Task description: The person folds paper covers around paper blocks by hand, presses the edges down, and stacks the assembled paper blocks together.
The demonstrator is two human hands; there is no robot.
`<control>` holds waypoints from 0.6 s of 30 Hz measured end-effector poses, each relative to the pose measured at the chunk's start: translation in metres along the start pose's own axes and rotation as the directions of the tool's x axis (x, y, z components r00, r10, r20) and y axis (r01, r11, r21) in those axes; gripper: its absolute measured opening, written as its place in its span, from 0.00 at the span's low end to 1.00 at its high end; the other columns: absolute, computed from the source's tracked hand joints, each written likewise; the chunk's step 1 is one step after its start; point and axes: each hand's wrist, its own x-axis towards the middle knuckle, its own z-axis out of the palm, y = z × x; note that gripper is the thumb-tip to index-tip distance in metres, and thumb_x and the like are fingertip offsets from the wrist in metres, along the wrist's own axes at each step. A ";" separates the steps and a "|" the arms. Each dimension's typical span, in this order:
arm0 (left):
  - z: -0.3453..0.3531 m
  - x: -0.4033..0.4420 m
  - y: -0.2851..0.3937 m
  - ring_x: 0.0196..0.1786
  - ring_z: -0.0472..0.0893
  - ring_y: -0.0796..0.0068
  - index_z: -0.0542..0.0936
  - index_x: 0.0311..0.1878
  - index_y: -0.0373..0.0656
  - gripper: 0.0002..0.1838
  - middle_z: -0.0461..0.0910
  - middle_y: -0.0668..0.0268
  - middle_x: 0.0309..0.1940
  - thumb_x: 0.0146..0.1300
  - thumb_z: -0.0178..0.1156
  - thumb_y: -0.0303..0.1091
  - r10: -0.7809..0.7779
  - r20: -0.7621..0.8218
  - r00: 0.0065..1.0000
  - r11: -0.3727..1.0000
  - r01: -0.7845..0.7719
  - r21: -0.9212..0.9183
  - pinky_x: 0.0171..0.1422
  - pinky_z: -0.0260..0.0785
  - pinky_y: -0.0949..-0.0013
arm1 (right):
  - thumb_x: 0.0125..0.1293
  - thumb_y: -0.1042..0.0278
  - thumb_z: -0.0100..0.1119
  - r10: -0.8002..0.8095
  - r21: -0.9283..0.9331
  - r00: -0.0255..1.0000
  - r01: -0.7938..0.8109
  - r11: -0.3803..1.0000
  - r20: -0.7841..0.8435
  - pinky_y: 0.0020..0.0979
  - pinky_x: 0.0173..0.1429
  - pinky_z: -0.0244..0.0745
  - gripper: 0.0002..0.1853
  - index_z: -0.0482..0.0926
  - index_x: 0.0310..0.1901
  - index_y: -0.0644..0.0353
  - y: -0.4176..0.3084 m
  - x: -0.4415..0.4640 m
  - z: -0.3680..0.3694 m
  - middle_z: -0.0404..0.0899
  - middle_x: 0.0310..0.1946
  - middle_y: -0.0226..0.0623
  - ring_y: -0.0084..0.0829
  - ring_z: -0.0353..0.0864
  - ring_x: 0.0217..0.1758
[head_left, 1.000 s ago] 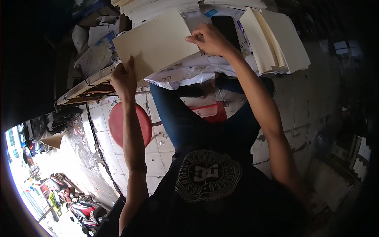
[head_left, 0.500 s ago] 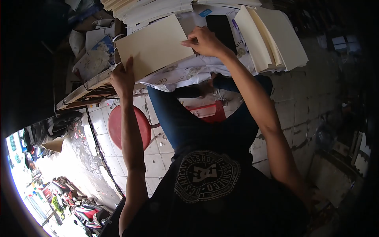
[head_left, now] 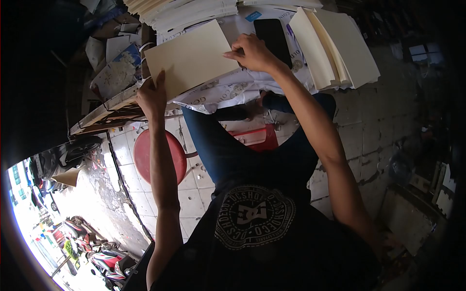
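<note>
Cream sheet lies on the covered table, between the 2 hands. Left hand holds the sheet's near left corner, thumb on top; fingers partly hidden. Right hand at the sheet's right edge, thumb and forefinger drawn narrow over it; cannot tell whether they pinch it. Right of the sheet: black phone, then a stack of cream sheets. Beyond the sheet: more piled paper. Red stool below its near left corner.
</note>
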 end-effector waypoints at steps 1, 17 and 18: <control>0.000 0.000 0.000 0.17 0.67 0.66 0.78 0.23 0.32 0.28 0.71 0.53 0.14 0.60 0.69 0.53 -0.005 0.004 1.000 1.000 0.005 0.004 0.29 0.64 0.58 | 0.63 0.43 0.65 0.002 -0.004 1.000 -0.002 1.000 -0.008 0.52 0.48 0.69 0.25 0.80 0.24 0.59 0.001 0.000 0.001 0.75 0.34 0.40 0.43 0.76 0.48; 0.001 0.002 -0.004 0.18 0.72 0.71 0.82 0.27 0.33 0.27 0.74 0.57 0.13 0.58 0.70 0.54 -0.047 0.052 0.998 0.999 0.046 0.024 0.29 0.66 0.61 | 0.59 0.43 0.66 -0.272 -0.320 0.950 0.213 0.923 -0.152 0.39 0.52 0.62 0.25 0.84 0.54 0.49 -0.024 -0.035 -0.003 0.80 0.47 0.24 0.31 0.71 0.51; 0.000 0.003 -0.002 0.22 0.79 0.70 0.85 0.31 0.36 0.25 0.78 0.57 0.17 0.58 0.69 0.55 -0.085 0.071 0.994 0.996 0.083 0.020 0.33 0.70 0.62 | 0.59 0.42 0.66 -0.271 -0.311 0.950 0.214 0.926 -0.153 0.39 0.52 0.62 0.26 0.84 0.54 0.49 -0.023 -0.036 -0.002 0.80 0.47 0.24 0.31 0.71 0.51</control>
